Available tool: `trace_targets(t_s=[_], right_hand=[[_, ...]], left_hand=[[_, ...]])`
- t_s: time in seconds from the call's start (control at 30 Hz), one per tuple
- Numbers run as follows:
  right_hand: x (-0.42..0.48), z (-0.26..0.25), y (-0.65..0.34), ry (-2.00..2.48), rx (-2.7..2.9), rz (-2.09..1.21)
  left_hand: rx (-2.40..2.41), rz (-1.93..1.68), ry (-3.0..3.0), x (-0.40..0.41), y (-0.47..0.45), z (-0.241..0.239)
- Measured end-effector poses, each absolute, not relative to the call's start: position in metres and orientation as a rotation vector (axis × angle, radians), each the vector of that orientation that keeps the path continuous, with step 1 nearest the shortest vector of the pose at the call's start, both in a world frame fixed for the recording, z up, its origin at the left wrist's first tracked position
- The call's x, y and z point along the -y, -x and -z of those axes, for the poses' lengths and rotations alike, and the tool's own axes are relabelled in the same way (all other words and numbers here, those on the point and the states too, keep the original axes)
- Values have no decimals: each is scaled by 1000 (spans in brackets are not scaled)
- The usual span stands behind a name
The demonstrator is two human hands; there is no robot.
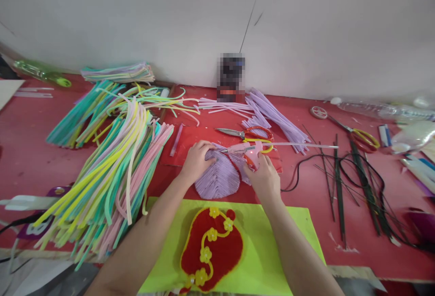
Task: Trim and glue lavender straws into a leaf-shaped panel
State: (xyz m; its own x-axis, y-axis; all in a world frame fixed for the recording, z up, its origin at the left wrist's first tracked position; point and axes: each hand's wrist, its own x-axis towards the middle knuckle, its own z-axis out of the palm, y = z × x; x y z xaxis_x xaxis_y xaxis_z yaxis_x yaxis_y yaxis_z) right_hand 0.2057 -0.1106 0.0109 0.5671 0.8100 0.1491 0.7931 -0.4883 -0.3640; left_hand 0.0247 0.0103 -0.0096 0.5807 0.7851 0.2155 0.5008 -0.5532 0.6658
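While purple leaf lies centre, just far of lime sheet, L hand pinches its far-left edge nr nozzle of glue gun gripped in R hand: burn poss. if gun slips; black cord, right, may snag, smearing glue.

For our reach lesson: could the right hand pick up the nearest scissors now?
Probably not directly: the scissors lie close, but the right hand holds the glue gun, which partly hides them.
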Motion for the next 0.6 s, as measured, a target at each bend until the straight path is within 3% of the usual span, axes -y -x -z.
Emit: trace_targets(t_s=[0.6], right_hand=[[109, -5, -204, 2300, 1358, -70]], left_hand=[[-1022, -669, -2253, -11, -25, 11]])
